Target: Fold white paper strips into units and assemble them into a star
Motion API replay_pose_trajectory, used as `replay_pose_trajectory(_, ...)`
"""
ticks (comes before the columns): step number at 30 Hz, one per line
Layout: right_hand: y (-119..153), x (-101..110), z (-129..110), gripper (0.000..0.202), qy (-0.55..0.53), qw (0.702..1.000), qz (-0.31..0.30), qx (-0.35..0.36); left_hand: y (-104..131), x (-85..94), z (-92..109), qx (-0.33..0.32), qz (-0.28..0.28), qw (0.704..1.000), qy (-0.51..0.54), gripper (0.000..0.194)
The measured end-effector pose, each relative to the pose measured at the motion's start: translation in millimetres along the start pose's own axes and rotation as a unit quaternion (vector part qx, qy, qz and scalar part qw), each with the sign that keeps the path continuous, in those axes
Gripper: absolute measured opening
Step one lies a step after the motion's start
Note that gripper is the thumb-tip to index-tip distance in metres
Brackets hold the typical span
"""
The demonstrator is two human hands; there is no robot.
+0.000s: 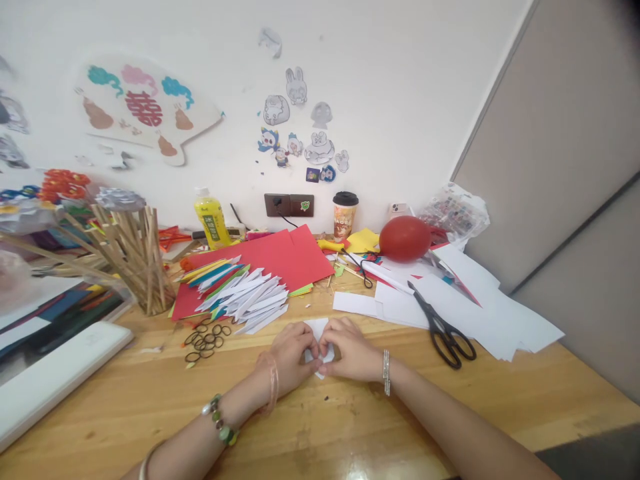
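Observation:
A small piece of white paper (pixel 317 328), folded along its edges, lies on the wooden table in front of me. My left hand (pixel 294 352) pinches it from the left, fingers curled and thumb at the lower edge. From the right my right hand (pixel 349 350) grips the same paper, and the fingertips of both hands nearly meet over its middle. The fingers cover much of the paper. Beyond the hands is a pile of folded white paper strips (pixel 257 297). Several dark rubber bands (pixel 206 340) are scattered left of my left hand.
Black scissors (pixel 443 327) and white paper sheets (pixel 465 307) lie to the right. Red paper (pixel 300 257), a red balloon (pixel 405 239), a lidded cup (pixel 345 217) and a yellow bottle (pixel 212 220) are along the wall. At left stand wooden sticks (pixel 145 260) and a long white device (pixel 60 380).

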State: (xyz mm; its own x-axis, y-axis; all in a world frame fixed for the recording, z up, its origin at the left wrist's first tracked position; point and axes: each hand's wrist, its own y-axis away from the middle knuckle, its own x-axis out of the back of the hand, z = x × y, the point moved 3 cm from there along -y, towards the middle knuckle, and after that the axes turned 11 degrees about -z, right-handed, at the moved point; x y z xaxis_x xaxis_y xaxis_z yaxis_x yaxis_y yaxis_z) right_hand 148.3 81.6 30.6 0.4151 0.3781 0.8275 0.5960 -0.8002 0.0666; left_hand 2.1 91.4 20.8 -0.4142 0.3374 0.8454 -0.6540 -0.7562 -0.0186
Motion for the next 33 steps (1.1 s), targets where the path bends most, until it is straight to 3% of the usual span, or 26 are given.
replay_pose_trajectory(7, 1, 10, 4, 0.014, -0.046, 0.997, -0.014, 0.065, 3, 2.0, 3, 0.013, -0.009, 1.0, 0.0, 0.005)
replay_pose_trajectory(9, 2, 7, 1, 0.013, -0.034, 0.998, -0.004, 0.054, 3, 2.1, 4, 0.016, -0.008, 1.0, 0.003, 0.005)
replay_pose_trajectory(14, 3, 0, -6, 0.037, 0.008, 1.0, 0.015, -0.02, 1, 0.8, 1, 0.027, -0.003, 1.0, 0.008, 0.007)
replay_pose_trajectory(18, 4, -1, -7, 0.037, 0.011, 1.0, 0.0, -0.02, 1, -0.3, -2, 0.032, 0.008, 0.999, 0.004, 0.007)
replay_pose_trajectory(25, 8, -3, -12, 0.038, 0.028, 0.999, 0.038, -0.017, 1, 1.9, 2, 0.039, 0.004, 0.999, 0.015, 0.008)
replay_pose_trajectory(33, 9, 2, -11, 0.037, 0.014, 1.0, 0.004, -0.008, 6, 1.1, 2, 0.028, 0.011, 0.999, 0.017, 0.011)
